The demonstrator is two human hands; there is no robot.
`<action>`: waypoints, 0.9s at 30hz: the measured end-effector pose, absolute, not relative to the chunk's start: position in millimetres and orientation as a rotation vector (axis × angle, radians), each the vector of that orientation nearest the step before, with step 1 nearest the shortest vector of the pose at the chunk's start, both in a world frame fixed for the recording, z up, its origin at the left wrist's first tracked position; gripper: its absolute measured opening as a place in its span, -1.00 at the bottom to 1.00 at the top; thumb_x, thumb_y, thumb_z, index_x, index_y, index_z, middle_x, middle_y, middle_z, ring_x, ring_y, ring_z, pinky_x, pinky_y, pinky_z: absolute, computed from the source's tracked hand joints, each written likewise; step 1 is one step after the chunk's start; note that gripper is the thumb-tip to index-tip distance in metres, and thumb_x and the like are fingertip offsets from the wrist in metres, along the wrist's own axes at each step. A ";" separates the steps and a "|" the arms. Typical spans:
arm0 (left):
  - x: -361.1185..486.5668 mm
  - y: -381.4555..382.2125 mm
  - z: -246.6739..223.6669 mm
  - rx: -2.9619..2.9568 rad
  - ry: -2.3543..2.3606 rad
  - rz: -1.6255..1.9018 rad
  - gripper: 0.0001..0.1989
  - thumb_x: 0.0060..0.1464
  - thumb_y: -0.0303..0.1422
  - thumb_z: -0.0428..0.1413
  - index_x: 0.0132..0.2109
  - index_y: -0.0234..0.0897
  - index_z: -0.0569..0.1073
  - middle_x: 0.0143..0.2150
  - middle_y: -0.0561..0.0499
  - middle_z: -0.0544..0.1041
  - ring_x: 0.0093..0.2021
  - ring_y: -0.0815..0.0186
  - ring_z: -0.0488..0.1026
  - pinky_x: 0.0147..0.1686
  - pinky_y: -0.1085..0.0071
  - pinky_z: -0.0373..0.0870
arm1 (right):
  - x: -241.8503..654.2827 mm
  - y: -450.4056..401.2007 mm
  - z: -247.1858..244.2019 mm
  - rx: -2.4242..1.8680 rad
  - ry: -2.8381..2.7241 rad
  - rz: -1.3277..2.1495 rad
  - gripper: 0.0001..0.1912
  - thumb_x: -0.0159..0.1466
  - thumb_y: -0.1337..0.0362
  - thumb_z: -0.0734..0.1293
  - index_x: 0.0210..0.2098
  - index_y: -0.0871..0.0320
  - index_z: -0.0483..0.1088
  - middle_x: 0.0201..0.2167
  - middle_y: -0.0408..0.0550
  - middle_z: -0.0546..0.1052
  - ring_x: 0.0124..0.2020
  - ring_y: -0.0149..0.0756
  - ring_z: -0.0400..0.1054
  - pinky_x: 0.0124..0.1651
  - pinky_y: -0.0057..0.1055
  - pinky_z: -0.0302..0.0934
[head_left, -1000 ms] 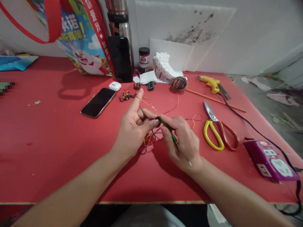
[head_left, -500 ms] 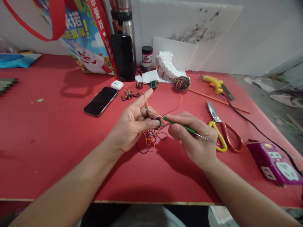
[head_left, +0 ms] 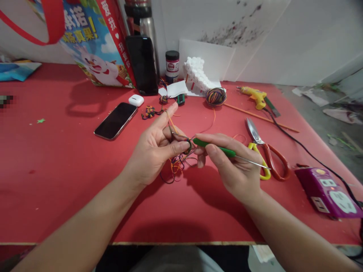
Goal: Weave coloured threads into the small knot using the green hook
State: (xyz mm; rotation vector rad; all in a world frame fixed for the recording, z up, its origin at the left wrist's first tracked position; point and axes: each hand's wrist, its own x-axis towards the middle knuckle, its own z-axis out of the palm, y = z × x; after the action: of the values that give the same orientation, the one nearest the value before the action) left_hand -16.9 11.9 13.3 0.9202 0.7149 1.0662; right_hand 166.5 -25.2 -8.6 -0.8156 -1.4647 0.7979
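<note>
Over the last second, the right hand [head_left: 236,166] has shifted toward the red desk's [head_left: 62,162] right edge, now overlapping the yellow handle of the steel, yellow-and-red-handled scissors [head_left: 276,162]. The slim metal, green-gripped hook [head_left: 214,147] lies flatter — its rear end swung away from the near edge — and the left hand's [head_left: 155,151] index finger leans further right.

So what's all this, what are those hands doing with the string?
A person at a red table has the green-handled hook in the right hand. The left hand pinches a small dark bit of yarn, with a strand over its pointing finger. The hook's thin tip is among the strands there. A ball of yarn and scissors lie on the table.
</note>
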 end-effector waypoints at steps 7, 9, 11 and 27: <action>-13.8 7.1 15.2 0.943 0.706 1.061 -0.02 0.04 -0.56 0.38 0.55 -0.10 0.26 -0.39 0.14 0.56 -0.40 0.39 0.49 -0.34 0.48 0.49 | 166.4 -22.0 -11.7 -0.815 -1.432 0.840 -0.87 0.40 0.31 0.50 -0.07 0.07 0.69 -0.32 -0.11 0.70 -0.47 -0.40 0.55 -0.38 -0.39 0.56; -12.8 6.1 15.3 0.948 0.699 1.051 -0.01 0.04 -0.55 0.38 0.56 -0.09 0.24 -0.39 0.14 0.55 -0.41 0.37 0.50 -0.35 0.47 0.50 | 166.3 -21.3 -11.7 -0.838 -1.449 0.832 -0.89 0.40 0.28 0.50 -0.10 0.08 0.69 -0.34 -0.11 0.69 -0.49 -0.40 0.54 -0.40 -0.40 0.54; -12.3 5.7 15.5 0.942 0.694 1.050 -0.01 0.05 -0.56 0.37 0.56 -0.09 0.23 -0.37 0.13 0.55 -0.40 0.37 0.51 -0.35 0.46 0.50 | 165.7 -21.2 -11.5 -0.848 -1.455 0.807 -0.89 0.41 0.29 0.49 -0.10 0.08 0.69 -0.34 -0.11 0.70 -0.50 -0.40 0.53 -0.41 -0.41 0.54; -17.8 9.2 20.6 0.953 0.749 1.106 -0.08 0.00 -0.58 0.36 0.49 -0.13 0.35 -0.37 0.14 0.49 -0.43 0.39 0.37 -0.35 0.41 0.38 | 167.9 -20.2 -16.2 -0.775 -1.333 0.889 -0.85 0.41 0.31 0.48 -0.06 0.03 0.70 -0.35 -0.12 0.65 -0.47 -0.37 0.52 -0.40 -0.35 0.51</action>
State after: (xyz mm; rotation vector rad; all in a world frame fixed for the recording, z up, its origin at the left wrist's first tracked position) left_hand -17.8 9.2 20.6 0.9526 0.7488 1.1061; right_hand 167.9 -20.2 -16.2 -0.7748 -1.3329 0.8887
